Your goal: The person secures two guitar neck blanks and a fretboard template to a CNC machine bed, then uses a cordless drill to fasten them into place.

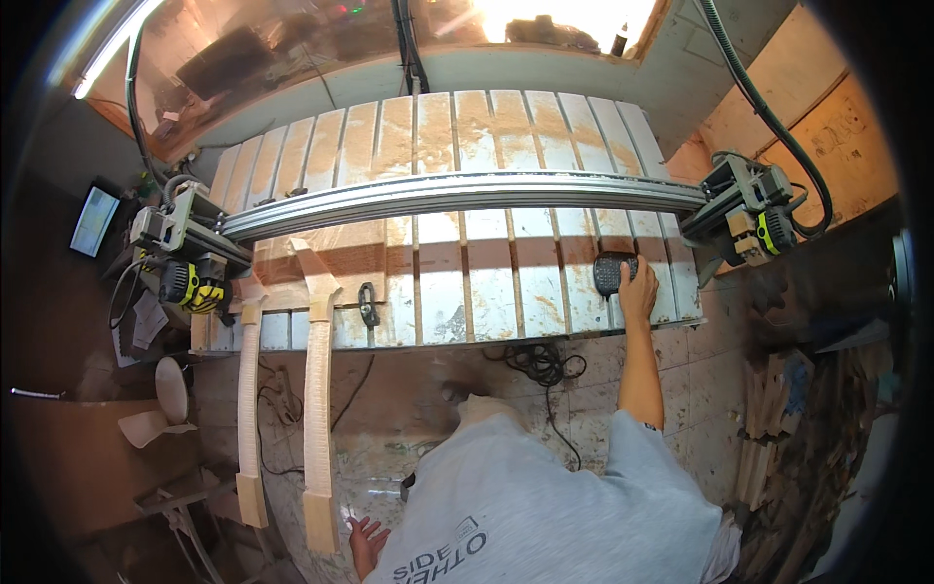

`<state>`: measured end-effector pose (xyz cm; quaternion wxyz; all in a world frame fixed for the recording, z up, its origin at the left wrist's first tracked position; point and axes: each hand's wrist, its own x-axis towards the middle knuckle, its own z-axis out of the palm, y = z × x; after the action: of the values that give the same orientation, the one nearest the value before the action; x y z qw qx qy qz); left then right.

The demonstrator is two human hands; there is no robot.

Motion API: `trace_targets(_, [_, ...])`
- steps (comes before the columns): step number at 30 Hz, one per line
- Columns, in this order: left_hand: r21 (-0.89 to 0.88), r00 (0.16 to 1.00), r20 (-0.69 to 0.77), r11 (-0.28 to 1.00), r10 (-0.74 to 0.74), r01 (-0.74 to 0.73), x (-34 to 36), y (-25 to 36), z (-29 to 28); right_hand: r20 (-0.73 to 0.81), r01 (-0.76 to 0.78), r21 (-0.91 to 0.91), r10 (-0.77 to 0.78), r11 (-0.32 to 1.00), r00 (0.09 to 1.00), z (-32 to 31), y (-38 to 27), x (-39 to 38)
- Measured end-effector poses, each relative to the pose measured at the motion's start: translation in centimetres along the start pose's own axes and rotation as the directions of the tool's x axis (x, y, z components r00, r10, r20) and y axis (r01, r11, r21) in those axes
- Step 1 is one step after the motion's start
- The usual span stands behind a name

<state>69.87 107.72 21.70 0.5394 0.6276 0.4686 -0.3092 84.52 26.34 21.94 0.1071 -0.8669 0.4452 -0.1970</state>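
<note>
My right arm reaches out over the slatted machine bed [491, 310], and my right hand [639, 290] grips a black rounded object [612, 273] with a textured face. It lies at the bed's near right part; its exact kind is unclear. My left hand [368, 545] hangs low beside my body, fingers spread, holding nothing. Near it are two long carved wooden pieces [318, 419] [249, 409], which jut out over the near edge of the bed. Their far ends rest by a flat wooden board [360, 258], next to a dark metal clamp [368, 305].
A metal gantry beam [467, 192] spans the bed, with yellow-and-black motor units [195, 287] [769, 234] at both ends. Sawdust covers the far slats. Black cable [545, 365] lies coiled on the floor. Wood offcuts [764, 457] are piled at right; a lit screen [94, 221] stands left.
</note>
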Motion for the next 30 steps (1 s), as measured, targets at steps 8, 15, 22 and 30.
trace_targets(8, [0.053, 1.000, 0.030, 0.999, -0.009, 0.007, 0.8, -0.7, 1.4, -0.007, 0.033, 0.011, -0.033, 0.999, 0.999, -0.4, -1.9, -0.9])
trace_targets(15, [0.125, 0.997, 0.065, 0.992, -0.041, 0.033, 0.7, -2.0, 1.4, 0.035, 0.016, -0.057, -0.014, 0.998, 0.999, -0.8, -2.0, -0.9])
trace_targets(22, [0.133, 0.994, 0.108, 0.991, -0.020, 0.005, 2.1, -2.8, 1.9, 0.063, 0.030, -0.093, -0.024, 0.995, 0.998, -1.1, -1.7, -1.0])
trace_targets(30, [0.067, 0.988, 0.156, 0.998, 0.006, -0.016, 5.2, -4.6, 2.1, -0.016, 0.119, -0.169, -0.124, 0.978, 0.992, 0.7, -0.3, -1.5])
